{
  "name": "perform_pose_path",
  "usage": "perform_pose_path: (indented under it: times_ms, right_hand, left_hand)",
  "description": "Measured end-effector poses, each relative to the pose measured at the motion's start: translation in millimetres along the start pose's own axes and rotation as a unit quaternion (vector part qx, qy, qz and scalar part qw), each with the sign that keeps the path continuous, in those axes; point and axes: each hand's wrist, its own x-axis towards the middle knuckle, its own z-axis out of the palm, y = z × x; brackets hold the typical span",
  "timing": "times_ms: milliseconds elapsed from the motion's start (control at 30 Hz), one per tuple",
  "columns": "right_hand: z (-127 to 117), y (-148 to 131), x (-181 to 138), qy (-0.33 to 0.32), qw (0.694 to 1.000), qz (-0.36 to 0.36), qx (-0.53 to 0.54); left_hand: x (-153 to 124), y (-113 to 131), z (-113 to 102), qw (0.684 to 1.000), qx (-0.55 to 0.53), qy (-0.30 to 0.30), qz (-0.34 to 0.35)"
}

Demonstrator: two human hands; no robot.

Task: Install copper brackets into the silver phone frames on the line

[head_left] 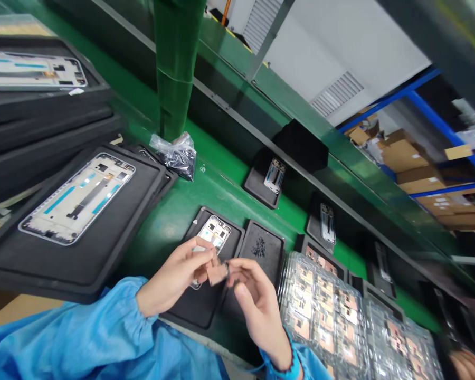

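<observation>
A small flat copper-coloured part is pinched between the thumb and fingers of my left hand. At its right edge my right hand has its fingers curled, the fingertips by a small dark end of the part. What those fingertips grip, if anything, is too small to make out. Beneath the hands a phone mid-frame lies in a black tray, partly covered by my left hand. Just right of it, another black tray holds a heap of tiny black pieces.
Clear blister trays of copper-coloured parts are stacked at right. At left, a black tray with a phone frame adjoins stacked trays. A plastic bag sits by a green post. More trays line the green belt.
</observation>
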Motion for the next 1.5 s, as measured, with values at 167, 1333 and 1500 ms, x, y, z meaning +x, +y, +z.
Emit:
perform_pose_path:
  times_ms: [167,1333,1500]
  right_hand:
    - [15,15,4,0.182,0.976,-0.121,0.010]
    - [8,51,92,0.029,0.867,-0.228,-0.442]
    - [9,48,95,0.016,0.844,-0.238,-0.479]
  left_hand:
    - [5,-10,36,1.000,-0.021,0.002,-0.008]
    - [-3,-42,-54,0.693,0.611,-0.025,0.381]
    - [-3,-42,-54,0.695,0.609,-0.024,0.382]
